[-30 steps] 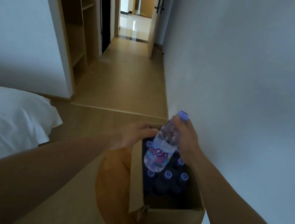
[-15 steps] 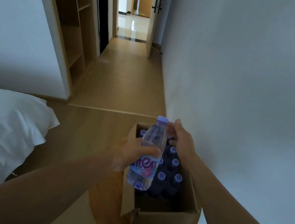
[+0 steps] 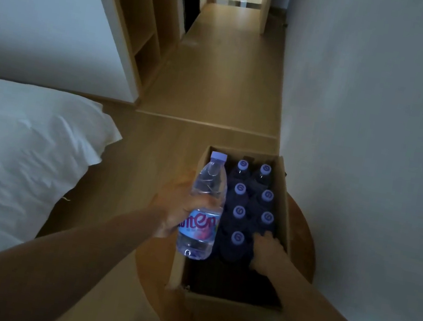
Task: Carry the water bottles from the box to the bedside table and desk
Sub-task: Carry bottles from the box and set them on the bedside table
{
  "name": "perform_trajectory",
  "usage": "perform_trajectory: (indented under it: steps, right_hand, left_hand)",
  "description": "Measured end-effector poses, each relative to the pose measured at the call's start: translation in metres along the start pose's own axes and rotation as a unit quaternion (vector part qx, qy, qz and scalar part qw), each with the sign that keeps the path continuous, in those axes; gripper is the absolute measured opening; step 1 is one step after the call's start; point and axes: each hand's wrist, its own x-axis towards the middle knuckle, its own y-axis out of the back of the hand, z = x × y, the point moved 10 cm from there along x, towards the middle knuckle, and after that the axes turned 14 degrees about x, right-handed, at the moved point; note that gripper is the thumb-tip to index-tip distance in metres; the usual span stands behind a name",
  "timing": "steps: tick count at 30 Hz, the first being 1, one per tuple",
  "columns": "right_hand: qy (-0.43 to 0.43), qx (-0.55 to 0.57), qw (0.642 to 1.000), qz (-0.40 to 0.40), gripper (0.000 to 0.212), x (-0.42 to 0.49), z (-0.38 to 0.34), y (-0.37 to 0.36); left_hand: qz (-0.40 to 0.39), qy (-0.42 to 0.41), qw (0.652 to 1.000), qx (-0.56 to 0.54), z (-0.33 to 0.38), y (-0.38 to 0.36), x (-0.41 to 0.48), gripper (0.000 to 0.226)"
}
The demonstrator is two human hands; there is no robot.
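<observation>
1. I am seeing the bed [image 3: 9,154] filling the left of the view, well apart from the work.
2. The round wooden tabletop [image 3: 301,253] is carrying the cardboard box [image 3: 286,201], which is standing open at the top, close to the wall.
3. Inside the box, the packed bottles [image 3: 240,190] are standing upright in two rows, caps up and touching one another. The near end of the box is looking dark, and I cannot tell what it holds.
4. The clear bottle [image 3: 202,215] is lifted out of the pack, nearly upright, showing in front of the box's left wall. I am judging it full. That would make it fairly weighty for one hand, with thin walls that give under a squeeze and a smooth, slippery skin.
5. The left hand [image 3: 174,210] is wrapping round that bottle's middle from the left, at the top of the label. This is the firmest place to be taking it.
6. The right hand [image 3: 267,253] is reaching down into the box, lying over the nearest bottle of the right row. Its fingers are hidden, so I cannot tell whether it is gripping.
7. For a packed bottle, I am judging the neck under the cap [image 3: 237,238] the only part free to pinch.
</observation>
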Motion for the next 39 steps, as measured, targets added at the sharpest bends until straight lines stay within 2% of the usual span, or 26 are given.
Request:
perform_trajectory:
  steps: [4,8,10,13,16,18,20,22,24,26,27,30,31,32,33,36,39]
  right_hand:
    - [0.026,-0.146,0.989,0.025,0.041,0.005,-0.003,-0.009]
    - [0.026,-0.135,0.989,0.048,0.042,0.002,-0.003,-0.008]
    - [0.054,-0.130,0.988,0.060,0.036,-0.002,-0.010,0.002]
    - [0.077,-0.072,0.993,0.061,0.032,-0.008,-0.019,0.026]
    - [0.032,0.060,0.997,0.043,0.046,-0.015,-0.012,0.063]
    - [0.044,0.165,0.985,0.041,0.053,-0.021,-0.016,0.090]
    - [0.078,0.284,0.954,0.058,0.055,-0.027,-0.025,0.115]
    - [0.119,0.411,0.901,0.072,0.045,-0.036,-0.039,0.136]
    - [0.173,0.501,0.847,0.040,0.027,-0.047,-0.063,0.149]
    - [0.221,0.534,0.816,0.010,0.023,-0.059,-0.092,0.160]
    - [0.249,0.565,0.786,-0.011,0.024,-0.067,-0.109,0.165]
    - [0.321,0.694,0.634,-0.116,0.021,-0.089,-0.168,0.174]
    - [0.316,0.727,0.595,-0.134,0.018,-0.090,-0.183,0.173]
    - [0.302,0.748,0.576,-0.133,0.019,-0.089,-0.195,0.173]
    - [0.287,0.760,0.570,-0.124,0.022,-0.088,-0.206,0.171]
    - [0.271,0.751,0.589,-0.124,0.020,-0.088,-0.244,0.153]
    - [0.271,0.698,0.651,-0.123,0.021,-0.097,-0.283,0.131]
  left_hand:
    - [0.017,-0.001,1.000,-0.023,-0.010,0.003,0.003,0.051]
    - [0.019,0.000,1.000,-0.018,-0.014,0.001,0.005,0.063]
    - [0.022,0.007,1.000,-0.006,-0.017,0.002,0.007,0.069]
    - [0.019,0.014,1.000,-0.002,-0.015,0.004,0.007,0.068]
    - [0.026,0.014,1.000,-0.009,-0.005,0.007,0.002,0.055]
    - [0.031,0.012,0.999,-0.009,0.003,0.010,-0.004,0.051]
    - [0.029,0.002,0.999,-0.015,0.011,0.011,-0.011,0.044]
    - [0.029,-0.010,0.999,-0.023,0.020,0.014,-0.020,0.034]
    - [0.044,-0.021,0.998,-0.032,0.026,0.024,-0.030,0.039]
    - [0.065,-0.031,0.997,-0.040,0.031,0.037,-0.040,0.052]
    - [0.081,-0.031,0.995,-0.045,0.032,0.045,-0.046,0.057]
    - [0.131,-0.042,0.988,-0.069,0.037,0.072,-0.070,0.048]
    - [0.147,-0.046,0.985,-0.074,0.036,0.081,-0.079,0.043]
    - [0.164,-0.048,0.982,-0.078,0.035,0.091,-0.089,0.043]
    - [0.180,-0.050,0.979,-0.081,0.031,0.101,-0.100,0.046]
    - [0.223,-0.057,0.969,-0.088,0.021,0.127,-0.138,0.055]
    - [0.261,-0.062,0.959,-0.096,0.009,0.148,-0.183,0.040]
